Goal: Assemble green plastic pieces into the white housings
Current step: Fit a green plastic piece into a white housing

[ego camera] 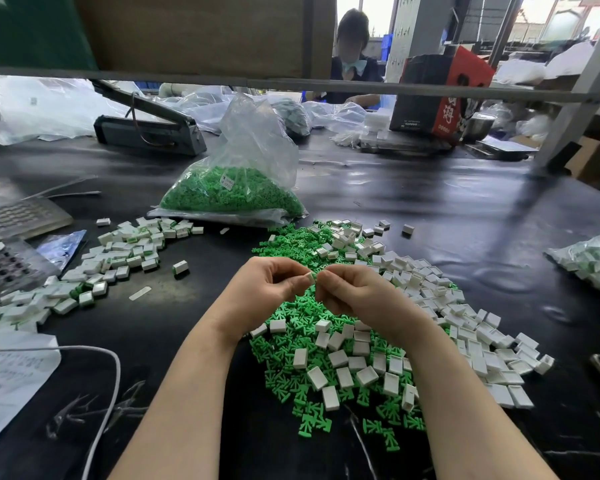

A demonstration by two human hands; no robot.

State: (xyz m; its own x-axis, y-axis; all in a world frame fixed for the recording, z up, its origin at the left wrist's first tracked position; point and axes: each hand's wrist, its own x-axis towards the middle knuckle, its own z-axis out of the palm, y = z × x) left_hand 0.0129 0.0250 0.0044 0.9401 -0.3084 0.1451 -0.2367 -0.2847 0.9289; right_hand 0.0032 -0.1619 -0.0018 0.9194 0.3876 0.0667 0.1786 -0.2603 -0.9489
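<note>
Taking the clear bag of green pieces (229, 192) at the middle of the black table (430, 209) as the landmark: far to its left and nearer the camera lie a sheet of paper (11, 372) with a white cable (104, 393) curving over it, and beyond those a grey keyboard (18, 213). Between the keyboard and the bag, a little toward the camera, spreads a pile of finished housings (118, 258), white blocks with green showing at their ends. Behind the bag and slightly left sits a dark heat sealer (149, 129). Directly in front of the bag, toward the camera, is the loose heap of green plastic pieces (302, 341) mixed with empty white housings (465, 327), the white ones thickest on the heap's right side. Above this heap the two hands meet: the left hand (267, 289) has its fingers curled and pinches a small white housing (311, 276) at the fingertips, while the right hand (357, 292) is curled up against it, fingertips closed on something too small to identify. Right of the bag and behind it stands a red and black box (440, 95), with another person (352, 53) seated beyond the table. Far right of the bag, at the table's edge, lies a second bag of parts (593, 261).
</note>
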